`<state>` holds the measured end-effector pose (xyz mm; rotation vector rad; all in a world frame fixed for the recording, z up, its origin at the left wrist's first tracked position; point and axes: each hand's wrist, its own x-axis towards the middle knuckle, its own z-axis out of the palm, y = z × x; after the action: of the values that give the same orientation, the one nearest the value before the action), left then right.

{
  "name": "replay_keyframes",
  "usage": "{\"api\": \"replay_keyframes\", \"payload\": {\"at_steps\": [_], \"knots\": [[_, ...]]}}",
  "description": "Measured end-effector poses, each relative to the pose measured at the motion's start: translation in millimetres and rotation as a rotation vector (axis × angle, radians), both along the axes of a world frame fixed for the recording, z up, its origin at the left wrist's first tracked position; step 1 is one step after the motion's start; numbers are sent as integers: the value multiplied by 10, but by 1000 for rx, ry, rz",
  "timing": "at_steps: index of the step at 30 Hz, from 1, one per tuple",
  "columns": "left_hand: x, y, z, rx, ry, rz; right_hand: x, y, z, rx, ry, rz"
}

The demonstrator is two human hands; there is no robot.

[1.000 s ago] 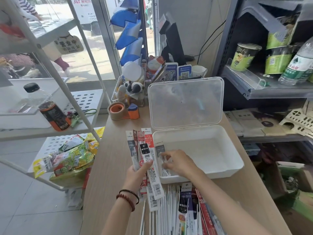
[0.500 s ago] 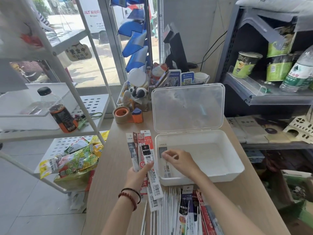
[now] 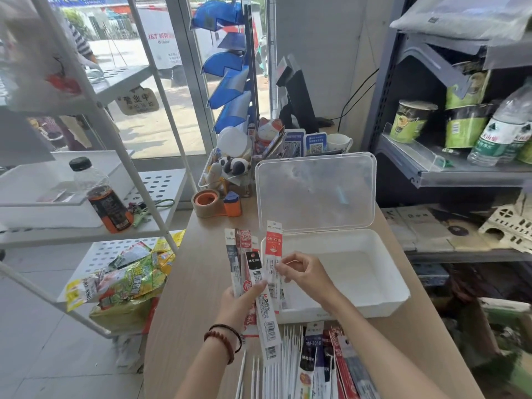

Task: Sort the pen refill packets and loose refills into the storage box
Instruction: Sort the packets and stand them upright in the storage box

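My left hand (image 3: 237,305) grips a fan of several pen refill packets (image 3: 250,272) upright at the left end of the white storage box (image 3: 383,283). The box's clear lid (image 3: 316,191) stands open at the back. My right hand (image 3: 305,273) pinches the red-topped packet (image 3: 273,243) at the right side of the fan, over the box's left rim. A packet seems to lie inside the box at its left end, mostly hidden by the fan. Loose white refills (image 3: 277,367) and more packets (image 3: 334,361) lie on the wooden table in front of the box.
A tape roll (image 3: 207,203) and an orange sharpener (image 3: 232,205) sit behind the fan, with a bin of toys (image 3: 230,168) further back. A white rack with a bottle (image 3: 106,203) and snack bags (image 3: 126,280) stands to the left. Grey shelves with cups and bottles stand to the right.
My right hand has come out of the box's left end, where it set down a packet, and now pinches the red-topped packet in the fan. My left hand has barely moved.
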<state>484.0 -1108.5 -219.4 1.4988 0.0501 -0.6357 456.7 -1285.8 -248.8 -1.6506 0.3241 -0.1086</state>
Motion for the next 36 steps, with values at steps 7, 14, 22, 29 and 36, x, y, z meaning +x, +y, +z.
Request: {"api": "replay_keyframes", "payload": {"at_steps": [7,14,22,29,36], "knots": [[19,25,4,28,0,-25,5,-70,-44,-44,93,-207],[4,46,-45,26,13,-83,39,-20,-144,-318,315,-56],[0,69,-182,31,12,-74,128,29,-188,-629,394,32],[1,37,-191,78,-85,-74,119,81,-174,-869,402,149],[-1,41,-205,59,-27,-53,137,48,-204,-850,399,180]]}}
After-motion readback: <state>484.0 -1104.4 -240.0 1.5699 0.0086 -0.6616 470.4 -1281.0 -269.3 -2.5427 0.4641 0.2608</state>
